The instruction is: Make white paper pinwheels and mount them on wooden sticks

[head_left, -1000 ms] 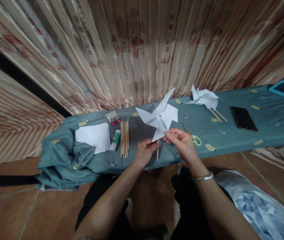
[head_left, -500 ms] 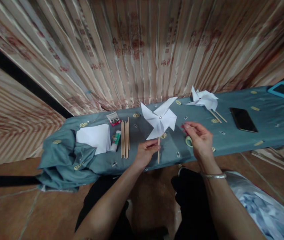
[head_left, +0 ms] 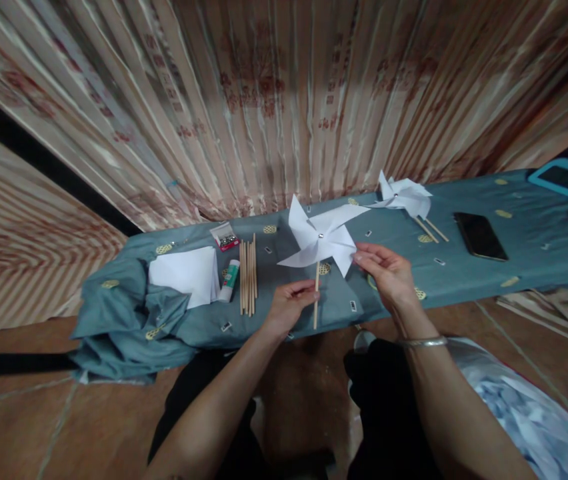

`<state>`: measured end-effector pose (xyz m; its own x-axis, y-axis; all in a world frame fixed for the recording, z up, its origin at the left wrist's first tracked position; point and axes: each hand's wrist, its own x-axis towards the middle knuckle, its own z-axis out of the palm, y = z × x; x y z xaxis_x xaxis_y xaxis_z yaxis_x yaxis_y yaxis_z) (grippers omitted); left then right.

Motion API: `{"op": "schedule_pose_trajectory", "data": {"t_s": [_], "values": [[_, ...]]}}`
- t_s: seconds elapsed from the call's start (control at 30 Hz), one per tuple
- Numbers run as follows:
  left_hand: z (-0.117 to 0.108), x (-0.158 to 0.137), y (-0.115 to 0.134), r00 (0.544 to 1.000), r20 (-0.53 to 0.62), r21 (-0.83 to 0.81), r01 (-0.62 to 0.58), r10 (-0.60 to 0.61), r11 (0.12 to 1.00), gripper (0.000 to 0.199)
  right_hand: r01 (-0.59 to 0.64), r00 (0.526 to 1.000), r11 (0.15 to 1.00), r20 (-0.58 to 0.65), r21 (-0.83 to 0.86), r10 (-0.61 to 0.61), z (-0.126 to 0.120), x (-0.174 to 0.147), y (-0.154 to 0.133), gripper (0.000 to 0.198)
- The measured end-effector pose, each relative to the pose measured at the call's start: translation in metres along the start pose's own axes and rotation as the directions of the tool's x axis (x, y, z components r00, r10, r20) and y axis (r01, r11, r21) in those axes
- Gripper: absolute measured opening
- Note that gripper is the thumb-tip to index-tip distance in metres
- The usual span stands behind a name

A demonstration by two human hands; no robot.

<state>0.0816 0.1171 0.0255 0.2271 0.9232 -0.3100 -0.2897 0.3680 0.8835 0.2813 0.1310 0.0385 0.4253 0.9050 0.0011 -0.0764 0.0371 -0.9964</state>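
A white paper pinwheel (head_left: 331, 230) with a pin at its centre stands upright over the cloth. My left hand (head_left: 289, 307) is closed round its wooden stick, below the blades. At the right edge of one blade, the fingertips of my right hand (head_left: 389, 273) are together on the paper. Two more white pinwheels (head_left: 407, 193) lie overlapping at the back. To the left of my left hand are a bundle of wooden sticks (head_left: 249, 277), a glue stick (head_left: 230, 280) and a small box of metal pins (head_left: 225, 237).
A stack of white paper (head_left: 184, 273) lies at the left on the grey-green cloth (head_left: 284, 320), beside bunched fabric. A dark phone (head_left: 481, 235) and a blue-framed tablet (head_left: 567, 178) lie at the right. A plastic bag (head_left: 524, 413) stands on the floor, lower right. Pleated curtains hang behind.
My right hand has moved left to the pinwheel's blade. The blades have turned on their pin, while my left hand keeps its hold on the stick.
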Motion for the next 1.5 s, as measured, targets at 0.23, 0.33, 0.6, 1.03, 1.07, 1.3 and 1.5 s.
{"op": "schedule_pose_trajectory", "data": {"t_s": [0.23, 0.33, 0.6, 1.03, 1.07, 1.3, 1.5], "values": [[0.0, 0.002, -0.002, 1.0, -0.013, 0.016, -0.013, 0.013, 1.0, 0.031, -0.061, 0.998, 0.997, 0.026, 0.056, 0.06, 0.006, -0.004, -0.005, 0.043], [0.0, 0.002, -0.004, 1.0, -0.014, 0.025, -0.023, 0.024, 0.999, 0.031, -0.119, 0.992, 0.989, 0.043, 0.088, 0.115, 0.008, -0.007, -0.01, 0.043], [-0.002, 0.005, -0.008, 0.998, -0.034, 0.029, -0.055, 0.056, 0.998, 0.03, -0.297, 0.955, 0.937, 0.079, 0.183, 0.287, 0.018, -0.017, -0.025, 0.041], [-0.002, 0.004, -0.006, 0.996, -0.059, 0.001, -0.065, 0.065, 0.998, 0.032, -0.369, 0.923, 0.907, 0.199, 0.205, 0.33, 0.029, -0.025, -0.022, 0.044], [-0.002, 0.004, -0.006, 0.996, -0.062, -0.003, -0.062, 0.062, 0.998, 0.032, -0.371, 0.921, 0.906, 0.206, 0.203, 0.331, 0.029, -0.025, -0.022, 0.045], [-0.001, 0.003, -0.005, 0.996, 0.005, 0.021, -0.084, 0.084, 0.996, 0.034, -0.379, 0.911, 0.905, 0.249, 0.191, 0.329, 0.032, -0.027, -0.018, 0.043], [-0.001, 0.004, -0.006, 0.994, 0.022, 0.035, -0.108, 0.107, 0.994, 0.03, -0.382, 0.899, 0.91, 0.292, 0.16, 0.326, 0.037, -0.031, -0.019, 0.041]]}}
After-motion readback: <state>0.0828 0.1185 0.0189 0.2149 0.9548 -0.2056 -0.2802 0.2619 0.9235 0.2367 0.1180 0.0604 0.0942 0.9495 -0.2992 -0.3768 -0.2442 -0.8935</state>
